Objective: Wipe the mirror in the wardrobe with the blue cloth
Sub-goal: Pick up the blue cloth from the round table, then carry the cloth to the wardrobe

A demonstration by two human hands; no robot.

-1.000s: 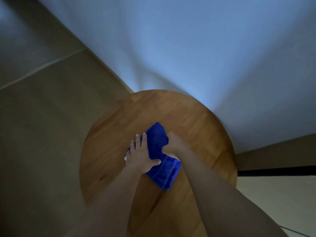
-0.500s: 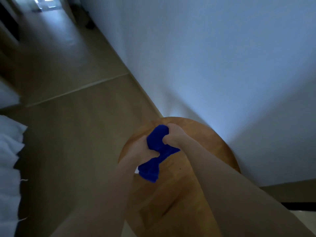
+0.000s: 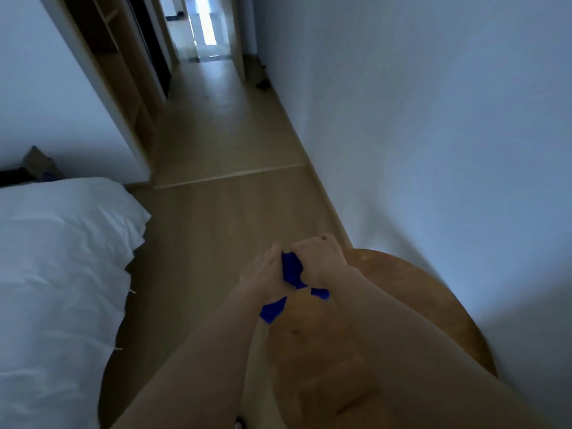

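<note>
Both hands hold the blue cloth (image 3: 291, 270) up in the air, just past the edge of the round wooden bench (image 3: 402, 305). The left hand (image 3: 263, 274) and the right hand (image 3: 318, 261) each have their fingers curled round the bunched cloth, and two corners hang down below.

The job now is to carry the cloth to the wardrobe (image 3: 123, 66) on the left of the hall. It looks like an open wooden frame, but the room is dim, so no mirror shows yet. Keep a firm hold, walk past the bed (image 3: 55, 258), and fold the cloth flat before wiping.
</note>
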